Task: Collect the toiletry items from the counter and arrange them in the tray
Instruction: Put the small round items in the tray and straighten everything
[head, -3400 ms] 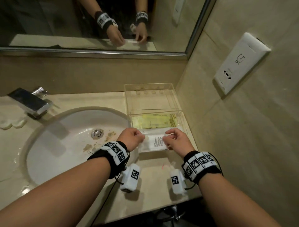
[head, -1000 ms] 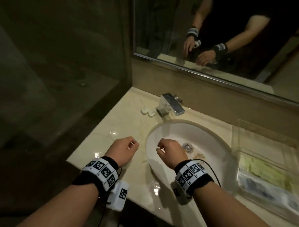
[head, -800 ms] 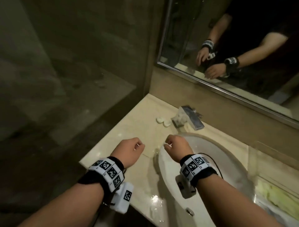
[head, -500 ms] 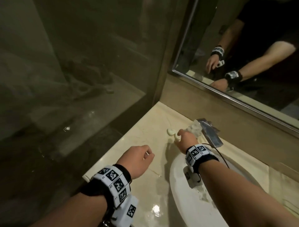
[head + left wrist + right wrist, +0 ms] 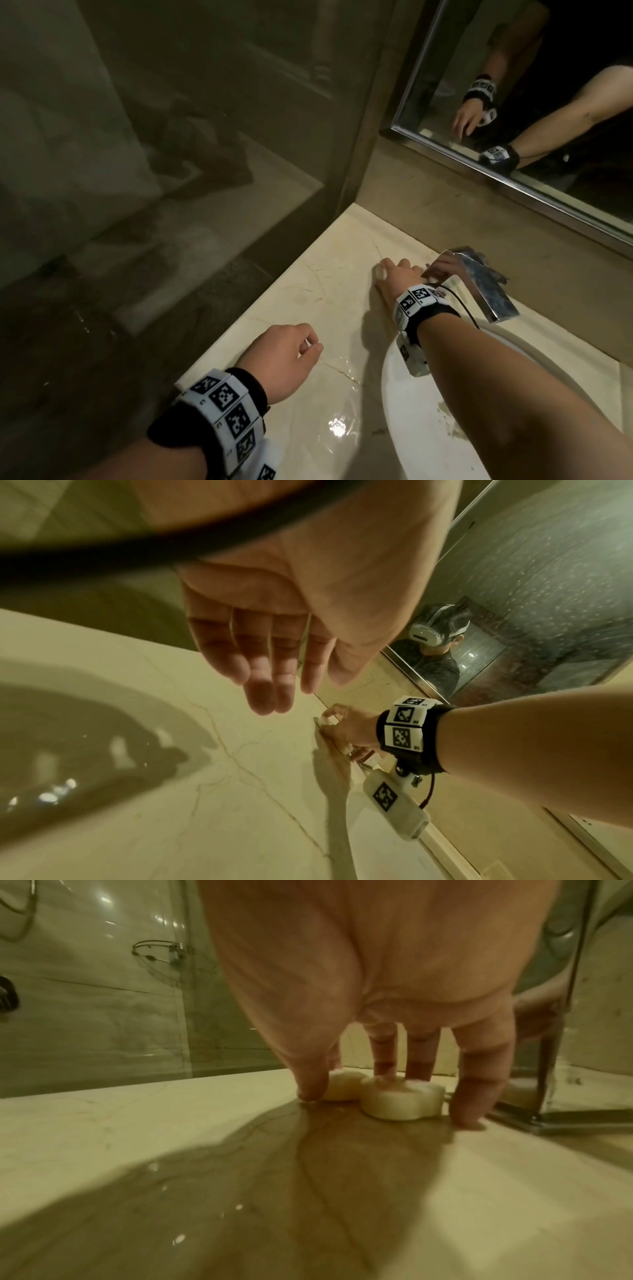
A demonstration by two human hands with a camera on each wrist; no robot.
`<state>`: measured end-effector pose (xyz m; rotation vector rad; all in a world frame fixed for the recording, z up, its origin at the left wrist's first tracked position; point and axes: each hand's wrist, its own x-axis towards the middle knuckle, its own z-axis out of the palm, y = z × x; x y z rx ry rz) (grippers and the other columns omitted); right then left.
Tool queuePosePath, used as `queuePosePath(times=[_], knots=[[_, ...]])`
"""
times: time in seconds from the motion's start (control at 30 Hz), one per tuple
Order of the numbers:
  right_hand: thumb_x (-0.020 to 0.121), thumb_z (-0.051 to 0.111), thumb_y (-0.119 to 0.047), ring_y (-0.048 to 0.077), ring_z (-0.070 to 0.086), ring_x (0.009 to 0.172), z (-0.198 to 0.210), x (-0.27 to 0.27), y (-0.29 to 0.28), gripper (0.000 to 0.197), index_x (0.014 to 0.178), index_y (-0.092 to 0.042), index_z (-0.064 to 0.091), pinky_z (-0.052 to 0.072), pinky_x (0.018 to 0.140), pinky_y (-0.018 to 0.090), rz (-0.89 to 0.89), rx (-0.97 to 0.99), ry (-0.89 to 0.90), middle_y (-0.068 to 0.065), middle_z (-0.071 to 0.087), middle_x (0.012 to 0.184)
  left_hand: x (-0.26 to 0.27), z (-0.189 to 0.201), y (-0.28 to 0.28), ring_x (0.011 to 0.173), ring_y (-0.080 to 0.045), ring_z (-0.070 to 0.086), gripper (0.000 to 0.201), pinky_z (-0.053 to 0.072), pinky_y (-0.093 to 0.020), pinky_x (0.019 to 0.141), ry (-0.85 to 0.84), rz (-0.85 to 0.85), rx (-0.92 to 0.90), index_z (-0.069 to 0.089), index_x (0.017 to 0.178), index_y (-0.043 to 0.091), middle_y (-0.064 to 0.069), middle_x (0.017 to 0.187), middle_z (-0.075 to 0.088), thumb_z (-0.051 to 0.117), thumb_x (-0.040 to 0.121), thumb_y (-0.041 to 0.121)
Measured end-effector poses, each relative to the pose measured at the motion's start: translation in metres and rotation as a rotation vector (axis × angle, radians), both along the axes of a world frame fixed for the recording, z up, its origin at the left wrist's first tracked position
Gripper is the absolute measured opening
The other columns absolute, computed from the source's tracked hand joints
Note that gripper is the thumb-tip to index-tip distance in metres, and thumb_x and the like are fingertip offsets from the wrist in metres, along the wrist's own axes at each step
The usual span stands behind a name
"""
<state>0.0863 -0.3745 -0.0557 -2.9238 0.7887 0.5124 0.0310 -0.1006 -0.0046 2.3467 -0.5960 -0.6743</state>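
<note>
Right hand [image 5: 399,279] down on two soaps at the back of the counter [image 5: 308,294], beside the faucet [image 5: 479,284].
Only the right wrist view shows the soaps: near soap [image 5: 402,1100] and far soap [image 5: 342,1088], white, touching each other; the head view hides them under the hand. Thumb and little fingertip rest on the counter either side, middle fingers sit on the near soap; a closed grip cannot be told. Left hand [image 5: 274,642] hovers over the counter, fingers relaxed, holding nothing. No text readable, only square wristband markers [image 5: 416,298].
</note>
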Motion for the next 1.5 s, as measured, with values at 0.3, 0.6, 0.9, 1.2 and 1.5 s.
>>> queuePosePath(times=[0.3, 0.6, 0.9, 1.2, 1.5], knots=[[0.092, 0.044, -0.010, 0.037, 0.042, 0.115, -0.009, 0.000, -0.006, 0.039, 0.127, -0.026, 0.046, 0.047, 0.088, 0.049, -0.028, 0.067, -0.141, 0.014, 0.043, 0.122, 0.007, -0.001, -0.009, 0.083, -0.012, 0.062, 0.025, 0.052, -0.031, 0.082, 0.021, 0.003, -0.017, 0.065, 0.105, 0.022, 0.007, 0.097, 0.068, 0.050, 0.094, 0.038], [0.091, 0.060, -0.025, 0.024, 0.062, 0.094, 0.040, -0.049, 0.019, 0.031, 0.120, -0.028, 0.050, 0.056, 0.084, 0.047, -0.331, 0.715, -0.653, 0.009, 0.056, 0.120, 0.001, 0.008, -0.037, 0.090, -0.010, 0.062, 0.028, 0.050, -0.025, 0.084, 0.161, 0.048, -0.105, 0.061, 0.114, 0.023, 0.011, 0.098, 0.064, 0.056, 0.092, 0.039], [0.092, 0.058, -0.008, 0.025, 0.060, 0.088, 0.094, -0.164, 0.033, 0.026, 0.114, -0.022, 0.056, 0.055, 0.064, 0.039, -0.675, 1.525, -0.935, 0.014, 0.057, 0.105, -0.039, 0.036, -0.117, 0.083, -0.010, 0.067, 0.050, 0.050, -0.017, 0.072, 0.376, 0.044, -0.436, 0.055, 0.131, 0.024, 0.007, 0.113, 0.063, 0.071, 0.084, 0.030], [0.091, 0.060, -0.014, 0.048, 0.062, 0.106, 0.123, -0.289, -0.025, 0.027, 0.117, -0.021, 0.054, 0.056, 0.069, 0.042, -0.822, 1.462, -1.088, 0.023, 0.054, 0.127, -0.129, 0.063, -0.198, 0.067, -0.003, 0.061, 0.028, 0.044, -0.009, 0.055, 0.443, -0.258, -0.504, 0.062, 0.105, 0.026, 0.005, 0.092, 0.065, 0.075, 0.081, 0.019], [0.090, 0.064, -0.017, 0.017, 0.058, 0.099, 0.120, -0.445, -0.090, 0.024, 0.110, -0.028, 0.058, 0.052, 0.084, 0.040, -0.947, 0.942, -1.130, 0.003, 0.061, 0.111, -0.235, 0.051, -0.278, 0.074, -0.016, 0.061, 0.028, 0.053, -0.036, 0.072, 0.400, -0.392, -0.326, 0.060, 0.090, 0.029, 0.001, 0.089, 0.062, 0.081, 0.072, 0.033]])
